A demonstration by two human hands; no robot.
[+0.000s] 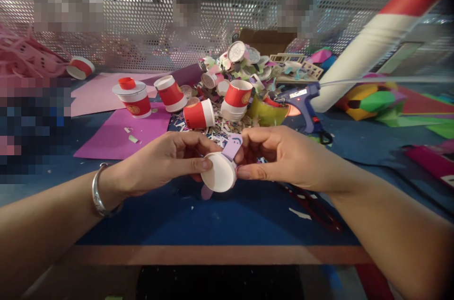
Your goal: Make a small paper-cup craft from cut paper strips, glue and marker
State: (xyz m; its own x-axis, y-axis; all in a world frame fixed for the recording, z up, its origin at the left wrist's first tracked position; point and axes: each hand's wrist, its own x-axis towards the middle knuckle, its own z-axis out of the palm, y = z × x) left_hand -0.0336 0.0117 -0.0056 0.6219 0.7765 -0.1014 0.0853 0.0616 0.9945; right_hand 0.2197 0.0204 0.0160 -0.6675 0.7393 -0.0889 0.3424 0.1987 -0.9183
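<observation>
The left forearm (pixel 67 210) slants up and rightward from the lower corner, while the right forearm (pixel 383 224) slants up and leftward to meet it. The left hand (pixel 156 160) pinches, thumb extended in front and fingers curled behind; the right hand (pixel 283 153), near it, bends its fingers above a straight thumb.
</observation>
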